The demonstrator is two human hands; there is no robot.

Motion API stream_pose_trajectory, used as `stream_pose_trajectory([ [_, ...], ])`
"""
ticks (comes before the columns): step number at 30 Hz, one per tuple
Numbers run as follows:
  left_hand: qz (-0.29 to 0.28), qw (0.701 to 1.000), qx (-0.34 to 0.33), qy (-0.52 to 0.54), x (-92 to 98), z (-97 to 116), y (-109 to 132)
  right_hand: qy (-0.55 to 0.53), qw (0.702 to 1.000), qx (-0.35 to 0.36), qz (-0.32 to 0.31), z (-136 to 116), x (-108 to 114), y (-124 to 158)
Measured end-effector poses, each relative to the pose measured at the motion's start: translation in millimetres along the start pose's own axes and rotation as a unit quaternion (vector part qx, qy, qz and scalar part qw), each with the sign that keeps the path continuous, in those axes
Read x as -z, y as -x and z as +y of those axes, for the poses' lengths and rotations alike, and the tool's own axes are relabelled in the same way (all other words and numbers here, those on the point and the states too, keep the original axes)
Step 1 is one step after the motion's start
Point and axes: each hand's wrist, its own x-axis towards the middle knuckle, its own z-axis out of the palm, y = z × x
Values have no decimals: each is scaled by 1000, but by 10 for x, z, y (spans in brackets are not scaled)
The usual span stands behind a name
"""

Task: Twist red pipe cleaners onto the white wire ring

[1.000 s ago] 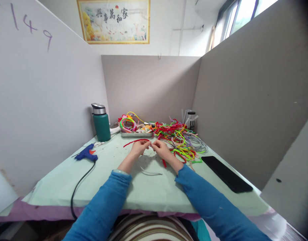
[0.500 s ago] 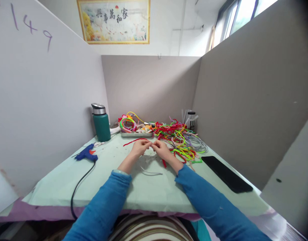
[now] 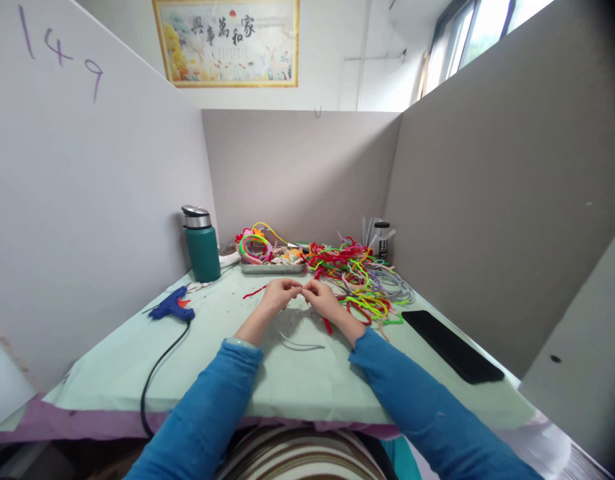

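My left hand (image 3: 281, 294) and my right hand (image 3: 319, 296) meet fingertip to fingertip above the middle of the table, both pinched closed. A red pipe cleaner (image 3: 254, 292) sticks out to the left behind my left hand; its other part is hidden by the fingers. What my right fingertips pinch is too small to make out. Under the hands a thin grey wire (image 3: 302, 346) lies curved on the pale green cloth (image 3: 307, 383). A short red piece (image 3: 328, 326) shows beside my right wrist.
Behind my hands stand a metal tray (image 3: 272, 269) of small pieces and a tangled pile of coloured pipe cleaners (image 3: 357, 267). A green bottle (image 3: 202, 250) and blue glue gun (image 3: 172, 305) are left, a black phone (image 3: 452, 347) right. Grey panels enclose three sides.
The red pipe cleaner behind my left hand has dropped lower, and less of it shows. Both hands have stayed in nearly the same place, fingertips together.
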Motion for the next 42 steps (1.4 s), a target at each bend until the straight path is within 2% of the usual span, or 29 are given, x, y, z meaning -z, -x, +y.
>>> stream_pose_trajectory([
  [10, 0, 999, 41, -15, -12, 40, 7, -1, 1000, -1, -6, -6, 5, 7],
  [17, -13, 1000, 20, -14, -12, -37, -28, 9, 1000, -2, -10, -14, 14, 10],
  [23, -18, 999, 22, -36, -8, -2, -23, 18, 1000, -2, -7, -41, 24, 15],
  [31, 37, 988, -40, -146, -29, 6, -17, 0, 1000, -8, -12, -84, 36, 23],
  [42, 30, 985, -44, -164, -24, -21, -23, 4, 1000, -6, 1, -64, 27, 16],
])
